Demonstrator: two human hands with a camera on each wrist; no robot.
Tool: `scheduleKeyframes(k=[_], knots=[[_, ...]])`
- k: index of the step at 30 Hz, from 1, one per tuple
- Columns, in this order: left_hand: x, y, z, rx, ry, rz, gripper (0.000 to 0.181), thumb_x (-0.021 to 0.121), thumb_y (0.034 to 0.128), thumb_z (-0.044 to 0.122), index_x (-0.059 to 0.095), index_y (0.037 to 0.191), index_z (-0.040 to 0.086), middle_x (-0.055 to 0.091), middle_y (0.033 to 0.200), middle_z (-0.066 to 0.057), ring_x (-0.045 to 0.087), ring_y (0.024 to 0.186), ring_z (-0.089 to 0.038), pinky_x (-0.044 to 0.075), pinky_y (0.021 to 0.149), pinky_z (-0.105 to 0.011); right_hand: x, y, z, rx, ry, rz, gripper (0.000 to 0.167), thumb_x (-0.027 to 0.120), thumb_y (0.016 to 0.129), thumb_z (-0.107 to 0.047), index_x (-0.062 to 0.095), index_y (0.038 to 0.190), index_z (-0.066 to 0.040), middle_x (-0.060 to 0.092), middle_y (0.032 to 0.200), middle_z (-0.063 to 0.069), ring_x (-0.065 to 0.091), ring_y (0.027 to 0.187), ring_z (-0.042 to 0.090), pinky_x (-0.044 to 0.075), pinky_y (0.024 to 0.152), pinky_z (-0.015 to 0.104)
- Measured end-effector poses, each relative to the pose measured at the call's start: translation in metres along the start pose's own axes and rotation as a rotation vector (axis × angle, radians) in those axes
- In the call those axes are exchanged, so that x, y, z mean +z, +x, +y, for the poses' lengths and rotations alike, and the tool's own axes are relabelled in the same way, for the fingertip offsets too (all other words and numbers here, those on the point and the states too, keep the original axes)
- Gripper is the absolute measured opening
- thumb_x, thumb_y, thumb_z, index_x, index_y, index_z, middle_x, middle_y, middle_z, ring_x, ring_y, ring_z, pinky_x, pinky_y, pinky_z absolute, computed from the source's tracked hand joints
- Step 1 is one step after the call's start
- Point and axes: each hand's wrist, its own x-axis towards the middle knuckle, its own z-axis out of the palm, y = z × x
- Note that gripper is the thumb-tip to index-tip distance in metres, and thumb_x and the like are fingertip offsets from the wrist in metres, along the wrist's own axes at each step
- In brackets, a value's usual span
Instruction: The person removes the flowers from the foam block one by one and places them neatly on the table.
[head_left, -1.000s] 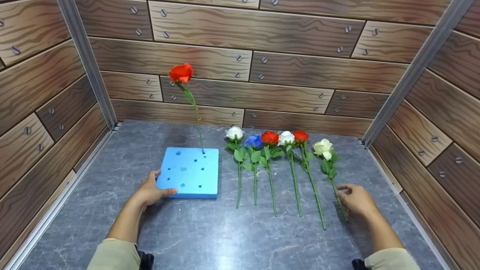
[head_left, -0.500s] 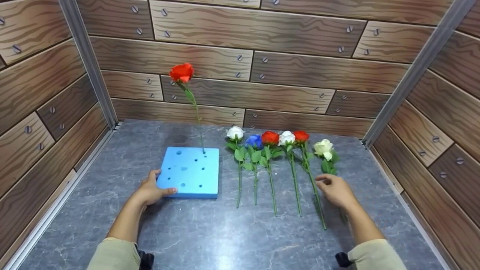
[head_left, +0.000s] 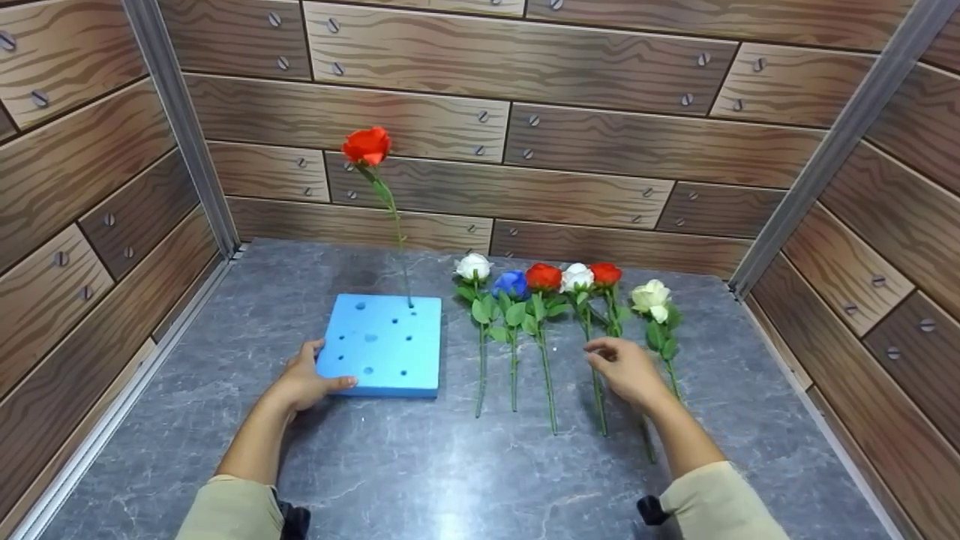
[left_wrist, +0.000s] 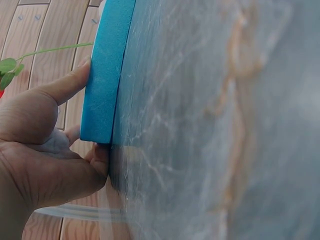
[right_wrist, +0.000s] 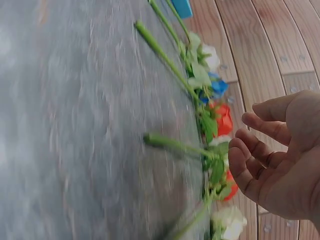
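Note:
A blue foam block [head_left: 382, 352] with several holes lies on the table's left half. One red artificial rose [head_left: 367, 145] stands upright in a hole near its back right. My left hand [head_left: 304, 384] grips the block's near left corner; in the left wrist view the thumb [left_wrist: 72, 82] lies against the blue foam [left_wrist: 102, 85]. Over the stems of the right-hand white rose [head_left: 577, 278] and the right-hand red rose [head_left: 606, 274] hovers my right hand [head_left: 628, 375]. Its fingers are loosely bent, holding nothing in the right wrist view.
In the same row lie another white rose [head_left: 473, 267], a blue rose [head_left: 511, 284], another red rose [head_left: 544, 277] and a cream rose [head_left: 651, 298]. Grey marbled tabletop [head_left: 450, 472] stretches in front. Wood-patterned walls [head_left: 420, 90] enclose the back and sides.
My right hand has moved left, from the cream rose's stem past the red rose to above the white rose's stem. The left hand and block stay where they were.

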Motion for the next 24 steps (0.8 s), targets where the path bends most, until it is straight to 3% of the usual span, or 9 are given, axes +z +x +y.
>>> scheduleKeyframes(k=[12, 24], knots=[[-0.002, 0.000, 0.000, 0.007, -0.008, 0.002, 0.113, 0.086, 0.0944, 0.036, 0.010, 0.172, 0.004, 0.008, 0.174, -0.040, 0.011, 0.162, -0.062, 0.021, 0.131, -0.074, 0.037, 0.022, -0.036, -0.073, 0.057, -0.021, 0.028, 0.070, 0.104, -0.011, 0.075, 0.130, -0.002, 0.077, 0.120, 0.020, 0.072, 0.115, 0.038, 0.059, 0.099, 0.054], [0.000, 0.001, 0.000, 0.017, -0.016, 0.010, 0.112, 0.087, 0.0939, 0.034, 0.012, 0.171, 0.004, 0.011, 0.172, -0.041, 0.015, 0.160, -0.062, 0.024, 0.130, -0.074, 0.079, 0.045, -0.076, -0.101, 0.226, -0.088, 0.038, 0.074, 0.099, -0.001, 0.070, 0.137, 0.000, 0.071, 0.131, 0.026, 0.071, 0.120, 0.039, 0.060, 0.103, 0.051]])
